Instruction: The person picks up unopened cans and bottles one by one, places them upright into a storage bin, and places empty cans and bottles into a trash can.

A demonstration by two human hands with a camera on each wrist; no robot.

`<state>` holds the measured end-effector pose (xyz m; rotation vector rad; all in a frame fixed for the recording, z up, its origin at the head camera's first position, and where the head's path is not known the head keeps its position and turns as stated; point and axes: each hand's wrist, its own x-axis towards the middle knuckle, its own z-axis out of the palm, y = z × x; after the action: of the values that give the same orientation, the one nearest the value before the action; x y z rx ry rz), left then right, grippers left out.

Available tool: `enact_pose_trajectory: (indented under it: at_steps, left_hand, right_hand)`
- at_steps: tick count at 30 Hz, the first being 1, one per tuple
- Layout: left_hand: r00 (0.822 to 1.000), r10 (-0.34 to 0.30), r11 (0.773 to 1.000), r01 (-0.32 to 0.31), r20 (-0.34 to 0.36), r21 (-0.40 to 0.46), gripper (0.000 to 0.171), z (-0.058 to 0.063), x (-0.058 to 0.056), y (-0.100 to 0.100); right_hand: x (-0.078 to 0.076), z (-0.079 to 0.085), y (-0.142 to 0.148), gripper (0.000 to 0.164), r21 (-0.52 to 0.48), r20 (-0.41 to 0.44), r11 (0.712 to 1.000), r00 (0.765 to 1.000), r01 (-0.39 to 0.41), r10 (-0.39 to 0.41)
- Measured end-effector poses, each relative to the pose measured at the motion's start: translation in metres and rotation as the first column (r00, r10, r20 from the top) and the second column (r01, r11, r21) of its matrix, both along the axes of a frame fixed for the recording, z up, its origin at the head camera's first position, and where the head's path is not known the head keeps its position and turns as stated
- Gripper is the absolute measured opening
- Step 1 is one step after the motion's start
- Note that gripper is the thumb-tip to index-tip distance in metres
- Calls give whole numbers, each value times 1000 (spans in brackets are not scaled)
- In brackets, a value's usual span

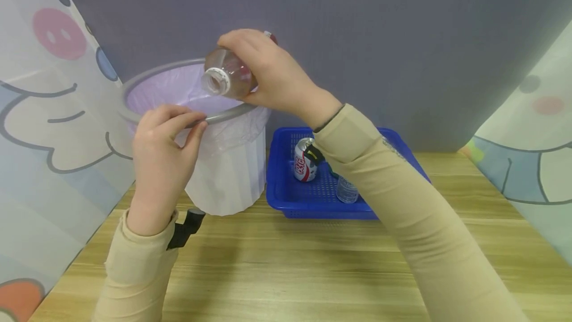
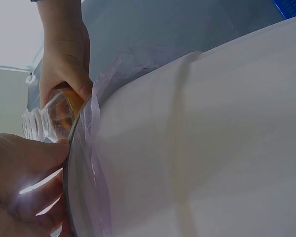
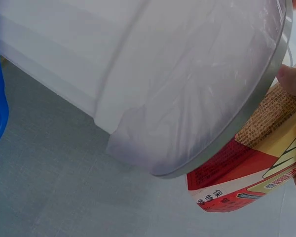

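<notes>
My right hand (image 1: 272, 71) grips a clear plastic drink bottle (image 1: 230, 71) above the right side of a white trash bin (image 1: 228, 173). The uncapped bottle lies tilted, its mouth facing left and toward me. Its red and yellow label (image 3: 237, 182) shows in the right wrist view. With thumb and fingers, my left hand (image 1: 165, 135) pinches the near part of the bin's grey rim (image 1: 228, 113). A thin purple liner bag (image 1: 178, 86) lines the bin and hangs over the rim. The bottom of the bin's inside is hidden.
Right of the bin stands a blue plastic basket (image 1: 279, 190), partly covered by my right forearm. Inside are a white and red can (image 1: 305, 168) and a clear bottle (image 1: 347, 190). The wooden table (image 1: 277, 272) meets a grey panel behind and printed panels at both sides.
</notes>
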<state>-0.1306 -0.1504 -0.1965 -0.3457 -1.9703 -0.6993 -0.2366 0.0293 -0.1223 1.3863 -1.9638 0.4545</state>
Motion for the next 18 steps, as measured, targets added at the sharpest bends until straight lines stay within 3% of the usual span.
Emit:
enact_pose_trajectory:
  at_steps: [7, 14, 18]
  left_hand:
    - [1000, 0, 1000, 0, -9, 3, 10, -1, 0, 0]
    - [1000, 2, 1000, -2, -12, 4, 10, -1, 0, 1]
    - [1000, 2, 1000, -2, -14, 5, 10, -2, 0, 1]
  right_hand:
    - [3, 0, -11, 64, 57, 32, 998, 999, 31, -33]
    - [3, -1, -16, 79, 144, 91, 982, 987, 121, -134]
    - [1, -2, -17, 84, 176, 95, 976, 984, 130, -149]
